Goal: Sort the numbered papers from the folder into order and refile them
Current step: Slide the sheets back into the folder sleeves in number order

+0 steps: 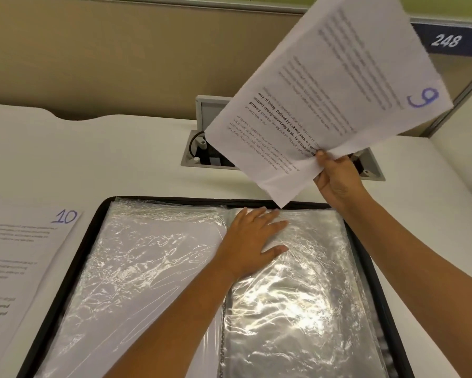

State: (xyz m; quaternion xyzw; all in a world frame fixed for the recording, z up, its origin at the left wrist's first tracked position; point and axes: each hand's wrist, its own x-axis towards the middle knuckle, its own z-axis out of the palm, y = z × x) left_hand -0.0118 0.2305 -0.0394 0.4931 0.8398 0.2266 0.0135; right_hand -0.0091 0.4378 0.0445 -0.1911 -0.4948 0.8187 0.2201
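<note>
A black-edged folder (73,257) lies open on the desk, its clear plastic sleeves (153,257) spread left and right. My left hand (252,242) rests flat, fingers straight, on the right-hand sleeve near the spine. My right hand (338,180) pinches the lower edge of a printed sheet (330,85) and holds it up in the air behind the folder; a blue handwritten number that reads as 9 or 6 sits at its right corner. Another printed sheet marked 10 (24,257) lies flat on the desk left of the folder.
A cable box (199,148) with an open lid is sunk into the white desk (106,159) behind the folder. A beige partition (120,50) backs the desk, with a blue plate reading 248 (447,40) at the upper right.
</note>
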